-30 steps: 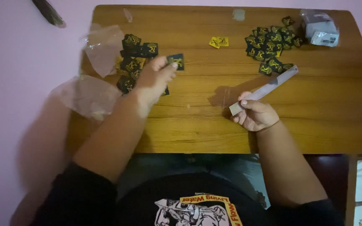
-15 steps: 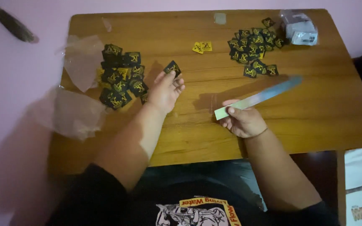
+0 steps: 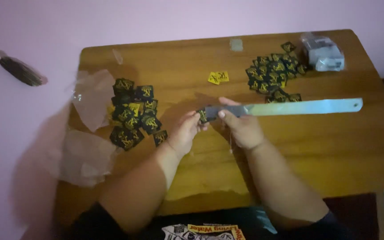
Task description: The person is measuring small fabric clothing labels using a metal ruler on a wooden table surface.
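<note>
My left hand (image 3: 184, 132) pinches a small black-and-yellow label (image 3: 203, 116) above the wooden table (image 3: 343, 146). The label's edge meets the near end of a long metal ruler (image 3: 290, 108). My right hand (image 3: 242, 126) grips that ruler at its left end, and the ruler stretches level to the right over the table. A heap of the same black-and-yellow labels (image 3: 134, 118) lies left of my left hand. A second heap of labels (image 3: 274, 75) lies beyond the ruler at the back right.
Two yellow labels (image 3: 218, 77) lie at the back middle. Crumpled clear plastic bags (image 3: 90, 124) hang over the left table edge. A clear packet (image 3: 323, 52) sits at the back right corner. A pink wall stands behind.
My left hand lifted one label from the left heap and brought it to the ruler's end. My right hand swung the ruler from a slant to level and moved toward the middle.
</note>
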